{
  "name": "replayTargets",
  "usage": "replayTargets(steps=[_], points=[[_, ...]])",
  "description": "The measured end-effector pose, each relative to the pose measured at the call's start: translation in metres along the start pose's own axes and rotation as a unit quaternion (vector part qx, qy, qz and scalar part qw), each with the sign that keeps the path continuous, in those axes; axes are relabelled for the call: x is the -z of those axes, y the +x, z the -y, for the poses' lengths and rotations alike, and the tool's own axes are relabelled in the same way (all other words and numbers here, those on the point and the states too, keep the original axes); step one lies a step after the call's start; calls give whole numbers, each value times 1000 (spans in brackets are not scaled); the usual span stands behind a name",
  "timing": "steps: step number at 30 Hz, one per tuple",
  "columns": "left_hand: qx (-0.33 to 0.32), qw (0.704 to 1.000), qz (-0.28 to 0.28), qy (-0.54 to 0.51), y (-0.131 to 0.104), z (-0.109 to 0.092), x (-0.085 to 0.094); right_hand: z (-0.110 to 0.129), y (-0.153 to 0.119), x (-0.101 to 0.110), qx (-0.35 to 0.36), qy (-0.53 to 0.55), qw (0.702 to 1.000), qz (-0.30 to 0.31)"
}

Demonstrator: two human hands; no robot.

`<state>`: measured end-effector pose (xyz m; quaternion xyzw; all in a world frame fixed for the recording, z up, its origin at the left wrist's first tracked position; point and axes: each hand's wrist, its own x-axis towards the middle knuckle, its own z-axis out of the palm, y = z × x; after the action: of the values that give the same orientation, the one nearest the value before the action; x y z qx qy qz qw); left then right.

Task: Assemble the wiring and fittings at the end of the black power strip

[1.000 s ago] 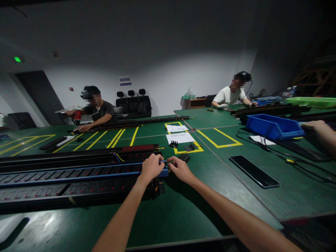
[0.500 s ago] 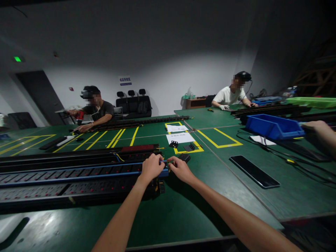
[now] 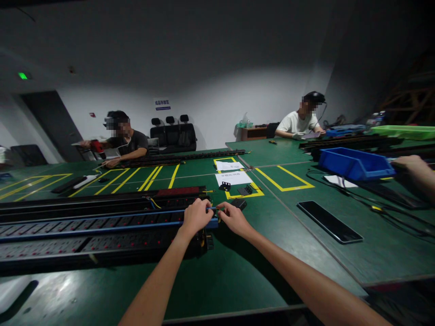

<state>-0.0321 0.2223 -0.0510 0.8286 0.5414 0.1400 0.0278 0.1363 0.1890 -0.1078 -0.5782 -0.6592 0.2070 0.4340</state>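
Several long black power strips lie side by side on the green table [image 3: 258, 253], their ends to the right. My left hand [image 3: 197, 213] rests over the end of the blue-edged power strip [image 3: 142, 229], thumb and fingers closed on a thin wire coming out there. Just beyond that end, my right hand [image 3: 234, 218] pinches the wire [image 3: 216, 208] too. The exact grip is small and partly hidden by the fingers. Below lies another power strip [image 3: 125, 241] with red-marked sockets. A small black block [image 3: 240, 205] sits behind my right hand.
Black brackets [image 3: 244, 190] and paper sheets [image 3: 233, 178] lie inside yellow tape marks. To the right are a phone [image 3: 329, 222], black cables [image 3: 377, 209] and a blue bin [image 3: 355, 164]. Another person's hand [image 3: 414, 170] reaches in at right. Two co-workers sit across the table.
My hands stay in place at the strip's end. Across the table, the left co-worker's red tool has shifted left, and the right co-worker now holds up a flat piece.
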Motion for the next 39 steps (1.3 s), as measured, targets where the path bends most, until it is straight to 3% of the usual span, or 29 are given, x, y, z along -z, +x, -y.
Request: replayTargets(steps=[39], points=[[0, 1000, 3, -1, -1, 0, 1, -4, 2, -1, 2, -6, 1000, -1]])
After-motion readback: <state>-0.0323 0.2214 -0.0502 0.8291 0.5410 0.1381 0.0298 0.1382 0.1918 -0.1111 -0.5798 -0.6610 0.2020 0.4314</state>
